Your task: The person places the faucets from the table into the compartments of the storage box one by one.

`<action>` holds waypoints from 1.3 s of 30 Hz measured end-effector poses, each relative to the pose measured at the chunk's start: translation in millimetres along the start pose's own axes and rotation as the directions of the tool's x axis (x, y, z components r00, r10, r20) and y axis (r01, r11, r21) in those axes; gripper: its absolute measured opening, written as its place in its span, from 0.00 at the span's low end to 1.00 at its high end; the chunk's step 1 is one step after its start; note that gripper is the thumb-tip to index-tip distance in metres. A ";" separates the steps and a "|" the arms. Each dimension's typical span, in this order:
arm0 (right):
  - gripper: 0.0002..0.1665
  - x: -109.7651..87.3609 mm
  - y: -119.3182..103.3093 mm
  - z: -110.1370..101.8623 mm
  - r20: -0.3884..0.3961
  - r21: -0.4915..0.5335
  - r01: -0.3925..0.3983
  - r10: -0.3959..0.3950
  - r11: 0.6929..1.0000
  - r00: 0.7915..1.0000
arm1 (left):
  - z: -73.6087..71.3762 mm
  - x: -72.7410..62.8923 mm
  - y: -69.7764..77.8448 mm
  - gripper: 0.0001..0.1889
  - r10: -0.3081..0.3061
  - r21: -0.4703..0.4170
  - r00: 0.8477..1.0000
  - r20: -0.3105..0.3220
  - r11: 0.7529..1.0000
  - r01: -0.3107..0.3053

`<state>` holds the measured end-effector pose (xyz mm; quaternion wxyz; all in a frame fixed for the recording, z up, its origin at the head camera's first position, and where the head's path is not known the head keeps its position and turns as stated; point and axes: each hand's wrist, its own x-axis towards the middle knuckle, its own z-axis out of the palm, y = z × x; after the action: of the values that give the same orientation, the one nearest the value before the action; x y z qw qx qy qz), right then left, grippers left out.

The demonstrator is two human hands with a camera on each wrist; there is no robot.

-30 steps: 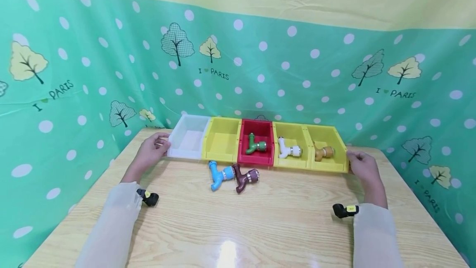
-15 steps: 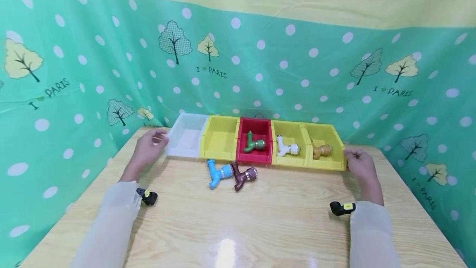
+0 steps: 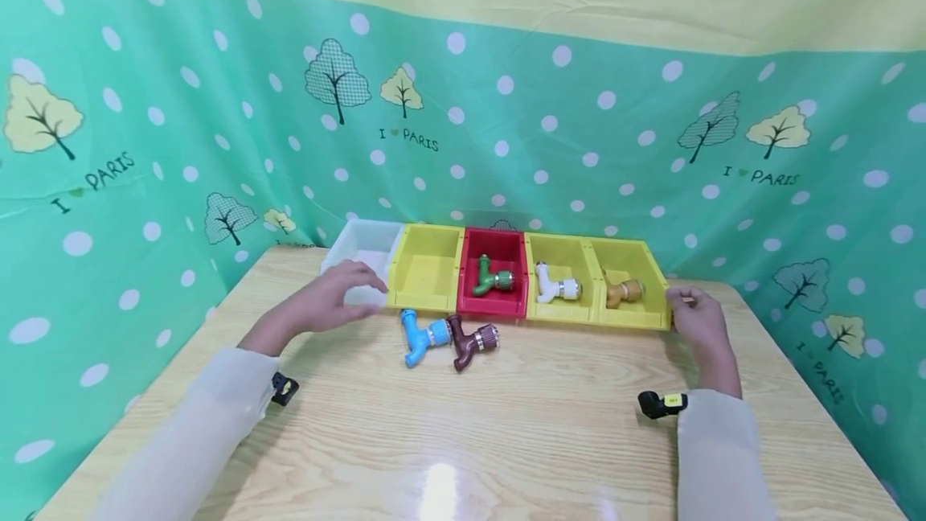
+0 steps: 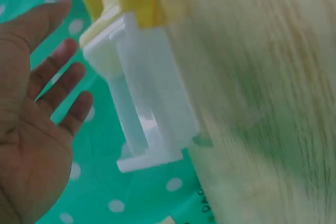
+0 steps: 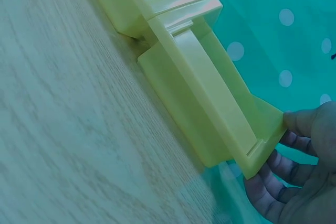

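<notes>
My left hand [image 3: 325,298] is in front of the white bin [image 3: 367,238], fingers extended and holding nothing; the left wrist view shows its fingers apart from that bin. The blue tap [image 3: 425,338] lies just to its right on the table, touching or nearly touching a maroon tap [image 3: 473,342]. At the row's right end, my right hand [image 3: 700,326] grips the outer edge of a yellow bin [image 5: 205,93] between thumb and fingers. That bin holds an orange-brown tap [image 3: 624,293]. A white tap [image 3: 555,286] lies in the adjoining yellow bin, and a green tap [image 3: 493,278] in the red bin [image 3: 493,310].
The bins stand side by side across the back of the wooden table [image 3: 550,408], before a green dotted curtain [image 3: 521,159]. Between the white and red bins stands another yellow bin [image 3: 425,268] with nothing in it.
My left hand has left the side of the white bin and moved right and slightly toward me, its fingers opening out. My right hand stays at the yellow bin. The taps keep their places.
</notes>
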<state>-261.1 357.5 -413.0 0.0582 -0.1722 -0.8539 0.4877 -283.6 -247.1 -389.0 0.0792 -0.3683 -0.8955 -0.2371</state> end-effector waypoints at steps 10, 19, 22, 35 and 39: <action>0.29 -1.8 3.4 1.2 -0.005 0.013 -0.009 0.009 1.000 1.000 | 24.8 7.1 28.7 0.16 0.168 0.077 0.951 0.260 0.978 -0.194; 0.31 1.0 0.9 2.5 0.004 -0.003 -0.011 0.011 1.000 1.000 | 40.9 10.7 34.4 0.15 0.218 0.078 0.935 0.280 0.965 -0.248; 0.32 1.0 -0.2 2.5 0.007 -0.008 -0.007 0.007 1.000 1.000 | 44.2 12.3 35.2 0.14 0.220 0.067 0.930 0.293 0.966 -0.249; 0.30 1.7 -1.1 1.7 -0.012 -0.002 -0.013 0.013 1.000 1.000 | 52.2 15.1 44.6 0.18 0.214 0.107 0.908 0.360 0.957 -0.268; 0.30 1.2 -1.0 2.0 -0.013 -0.001 -0.015 0.015 1.000 1.000 | 57.0 15.6 44.7 0.18 0.203 0.157 0.910 0.363 0.949 -0.274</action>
<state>-263.0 355.9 -413.2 0.0597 -0.1819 -0.8525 0.4865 -261.8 -182.3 -417.6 -0.0116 -0.5008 -0.8631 -0.0649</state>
